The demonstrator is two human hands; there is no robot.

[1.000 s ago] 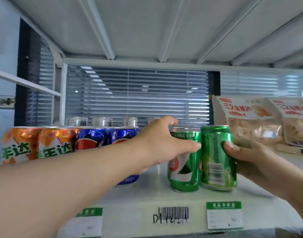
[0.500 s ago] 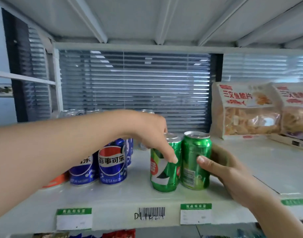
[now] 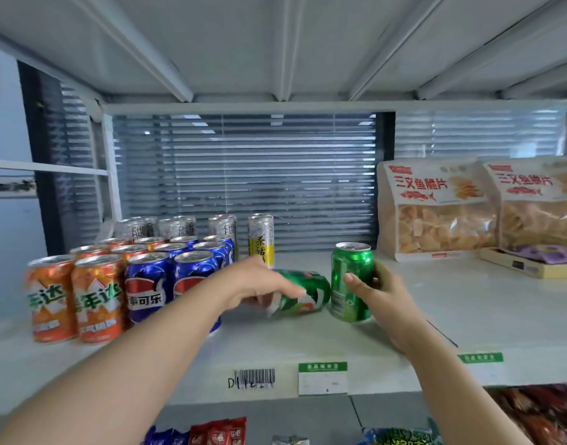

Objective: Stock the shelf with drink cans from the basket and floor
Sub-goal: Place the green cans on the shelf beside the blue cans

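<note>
The fingers of the left hand (image 3: pixel 259 284) curl round the tipped can (image 3: pixel 303 295) on the shelf (image 3: pixel 468 316), at 9 o'clock from the standing can (image 3: pixel 351 281) gripped by the right hand (image 3: pixel 381 293); lift it up slowly so neither rolls.

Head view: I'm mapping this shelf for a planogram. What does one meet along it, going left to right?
Along the shelf: orange cans → blue cans → left hand → tipped green can → upright green can → right hand → snack bags → box.
</note>
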